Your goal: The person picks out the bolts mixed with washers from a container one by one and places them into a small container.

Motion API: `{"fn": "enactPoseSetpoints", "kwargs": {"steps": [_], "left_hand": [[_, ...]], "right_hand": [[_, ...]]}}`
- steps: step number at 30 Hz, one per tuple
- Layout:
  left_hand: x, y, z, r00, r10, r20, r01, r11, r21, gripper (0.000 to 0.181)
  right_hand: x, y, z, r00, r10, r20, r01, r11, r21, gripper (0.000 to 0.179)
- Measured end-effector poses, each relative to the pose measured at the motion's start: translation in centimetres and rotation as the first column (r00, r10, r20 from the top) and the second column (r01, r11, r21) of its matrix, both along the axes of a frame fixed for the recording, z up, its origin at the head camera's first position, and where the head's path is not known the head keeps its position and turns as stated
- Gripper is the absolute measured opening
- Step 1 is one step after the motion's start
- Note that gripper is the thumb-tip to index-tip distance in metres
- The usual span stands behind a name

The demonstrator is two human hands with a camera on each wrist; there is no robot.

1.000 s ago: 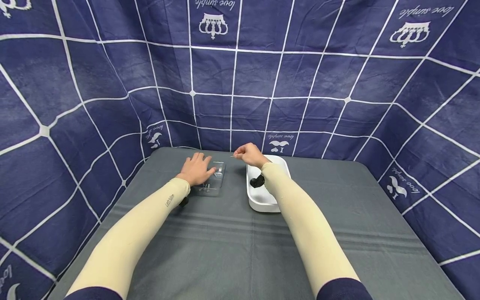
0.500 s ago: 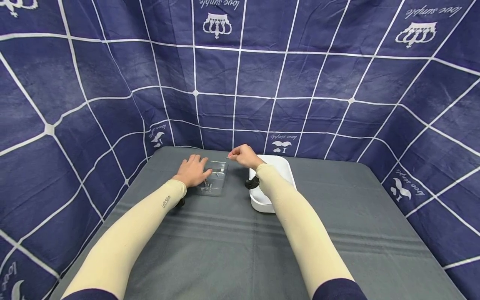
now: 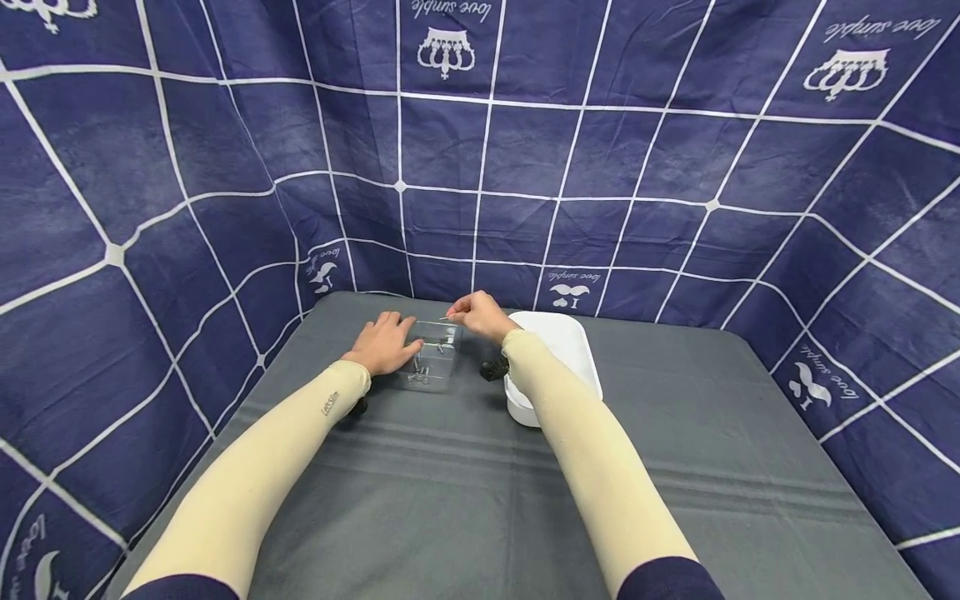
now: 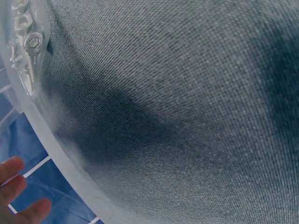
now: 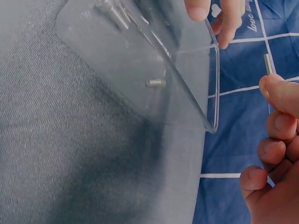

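My right hand (image 3: 480,315) pinches a thin metal rod (image 5: 267,64) between thumb and forefinger, its free end sticking out past the fingertips. It hovers by the far right corner of a clear divided plastic box (image 3: 447,367). The left hand (image 3: 384,344) lies at the box's left side with fingers spread, covering part of it. Inside the box, metal nuts (image 4: 33,43) and slim metal pieces show in the left wrist view. A short metal piece (image 5: 155,83) lies alone in one compartment, and left-hand fingers (image 5: 198,10) reach over the rim in the right wrist view.
A white rectangular bin (image 3: 558,333) stands right of the box, partly under my right forearm. Grey cloth (image 3: 405,500) covers the table. A blue curtain with white lines (image 3: 517,150) encloses the back and sides.
The right hand has moved left with the metal rod, from beside the white bin to the box's far right corner. The left hand stays by the box, and the head view has shifted slightly.
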State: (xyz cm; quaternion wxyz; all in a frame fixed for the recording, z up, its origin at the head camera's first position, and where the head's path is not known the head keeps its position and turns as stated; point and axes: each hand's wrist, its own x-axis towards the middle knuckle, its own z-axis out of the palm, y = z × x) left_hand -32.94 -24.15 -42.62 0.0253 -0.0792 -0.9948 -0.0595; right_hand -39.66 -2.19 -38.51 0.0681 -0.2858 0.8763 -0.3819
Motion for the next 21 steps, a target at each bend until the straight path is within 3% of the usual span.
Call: {"fn": "enactPoseSetpoints", "kwargs": {"steps": [11, 21], "left_hand": [[0.2, 0.4, -0.5, 1.0, 0.004, 0.025, -0.005, 1.0, 0.019, 0.064], [0.1, 0.7, -0.1, 1.0, 0.017, 0.027, -0.017, 1.0, 0.018, 0.064]], "right_hand": [[0.1, -0.8, -0.4, 0.998, 0.008, 0.055, -0.007, 1.0, -0.022, 0.021], [0.4, -0.9, -1.0, 0.996, -0.025, 0.084, 0.024, 1.0, 0.011, 0.014]]}}
